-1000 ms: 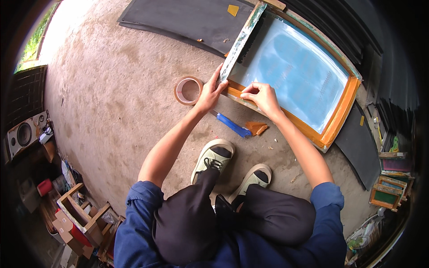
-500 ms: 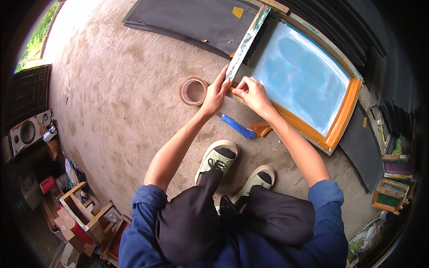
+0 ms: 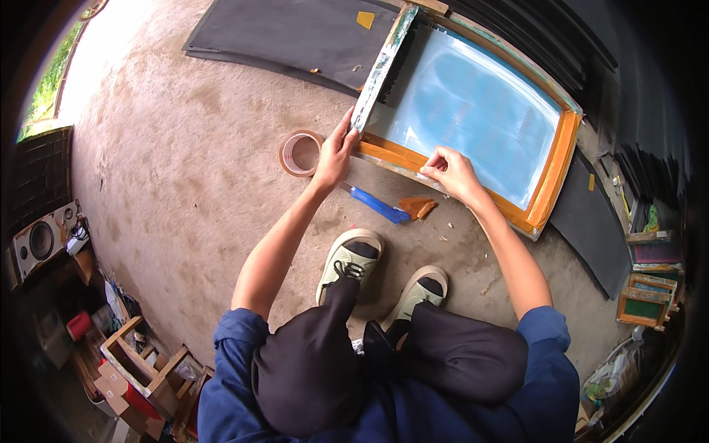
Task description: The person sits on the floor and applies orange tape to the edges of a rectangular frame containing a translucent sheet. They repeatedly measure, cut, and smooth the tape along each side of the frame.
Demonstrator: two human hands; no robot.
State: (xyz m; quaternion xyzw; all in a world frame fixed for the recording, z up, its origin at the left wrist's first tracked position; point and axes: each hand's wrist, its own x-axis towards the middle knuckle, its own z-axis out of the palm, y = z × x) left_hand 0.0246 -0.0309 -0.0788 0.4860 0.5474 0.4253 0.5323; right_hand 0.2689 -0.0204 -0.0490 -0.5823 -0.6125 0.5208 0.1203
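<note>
A screen-printing frame (image 3: 552,188) lies tilted at the upper right, with blue mesh (image 3: 473,103) inside and brown tape along its near and right sides. Its left bar is streaked with white and green paint. My left hand (image 3: 334,159) grips the frame's near left corner. At the near edge, my right hand (image 3: 453,176) is pinched against the taped wood; whatever its fingertips hold is too small to make out. Beside my left hand a roll of brown tape (image 3: 296,173) rests on the floor. A blue utility knife (image 3: 380,206) and a crumpled brown tape scrap (image 3: 416,208) lie below the frame.
Dark flat sheets (image 3: 281,40) are on the concrete floor beyond, and another dark sheet (image 3: 591,232) extends right of the frame. Smaller wooden frames (image 3: 646,306) stand at the far right. A speaker (image 3: 40,240) and a wooden rack (image 3: 133,354) are at left.
My right hand has slid rightward along the near edge, away from my left hand, which keeps its grip at the corner. The whole view has shifted slightly.
</note>
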